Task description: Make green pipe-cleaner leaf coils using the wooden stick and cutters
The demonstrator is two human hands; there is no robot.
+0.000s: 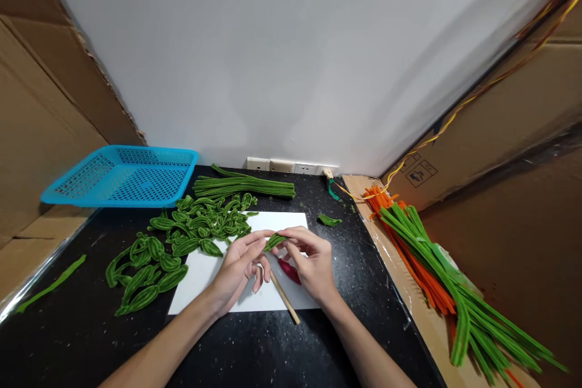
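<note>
Between my two hands, above a white sheet (200,282), is a small green fuzzy leaf shape (274,242). My left hand (240,264) pinches its left end with thumb and forefinger, the other fingers loosely curled. The right end is pinched by my right hand (311,260). Under my hands lie a thin wooden stick (285,299) and a dark red piece (290,271), partly hidden by my right hand. A pile of green leaf shapes (200,224) spreads over the sheet's upper left and the black table (218,351). Another single leaf (329,220) rests beyond the sheet's right corner.
A blue perforated basket (136,179) sits at the back left. Green stems (245,185) are bundled near the wall sockets (282,165). On cardboard at the right lie orange stems (418,267) and green stems (459,285). A loose green strip (52,285) is at the far left.
</note>
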